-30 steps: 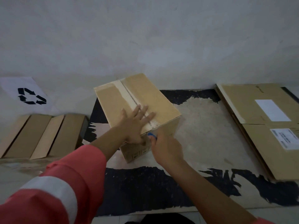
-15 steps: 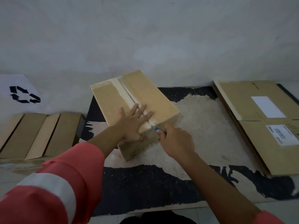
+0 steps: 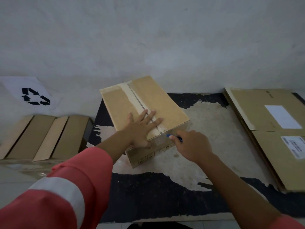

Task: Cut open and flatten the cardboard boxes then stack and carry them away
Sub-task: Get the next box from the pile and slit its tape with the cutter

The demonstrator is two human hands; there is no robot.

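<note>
A closed brown cardboard box (image 3: 165, 103) with tape along its top seam sits on a worn black mat (image 3: 148, 192). My left hand (image 3: 140, 128) lies flat on the box top near its front edge, fingers spread across the tape. My right hand (image 3: 191, 144) grips a blue-handled cutter (image 3: 173, 137), its tip at the near end of the taped seam on the box's front corner. The blade itself is too small to make out.
Flattened cardboard boxes (image 3: 270, 129) with white labels lie stacked at the right of the mat. More flattened cardboard (image 3: 44, 138) lies on the floor at the left, below a white sheet with a recycling symbol (image 3: 35, 96). A grey wall rises right behind the box.
My right hand has shifted to the right with the cutter, from the box's front face to its front top corner. My left hand stays flat on the box.
</note>
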